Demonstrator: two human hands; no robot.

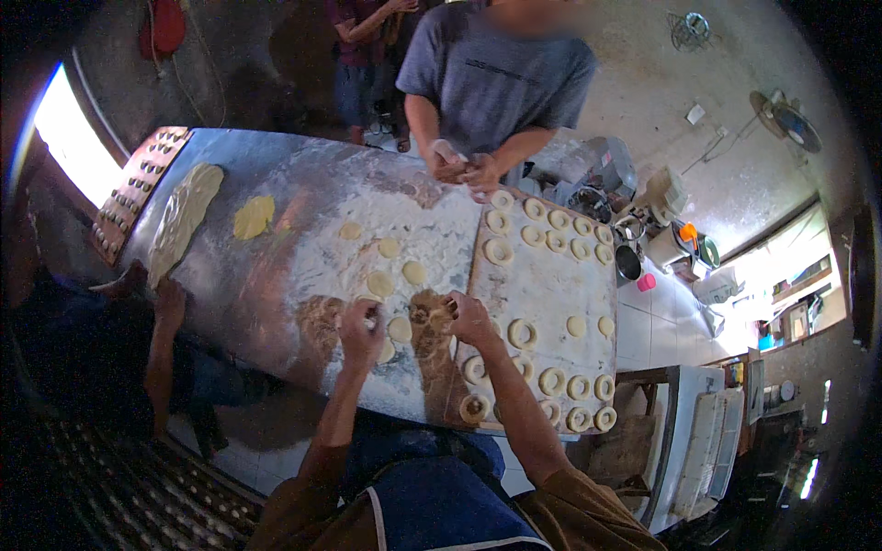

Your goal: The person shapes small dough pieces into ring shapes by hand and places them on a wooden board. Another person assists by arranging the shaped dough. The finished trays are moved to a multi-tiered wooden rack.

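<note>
Over the floured metal table (303, 184) my left hand (362, 332) is closed, its fingers curled round a small pale bit I cannot make out. Beside it lie several flat dough rounds, the nearest dough round (399, 330) just to its right. My right hand (470, 321) hovers at the left edge of a floured board (542, 285), fingers bent together; what they hold, if anything, is hidden. Rows of dough rings (523, 333) rest on that board, some partly covered by my right forearm. Two plain dough rounds (576, 326) sit among them.
Across the table a person in a grey shirt (496, 73) works dough with both hands. At left, another person's hand (169, 303) is near a long dough slab (188, 216). A yellow piece (254, 217) and a tray of small dark pieces (138, 197) lie there too.
</note>
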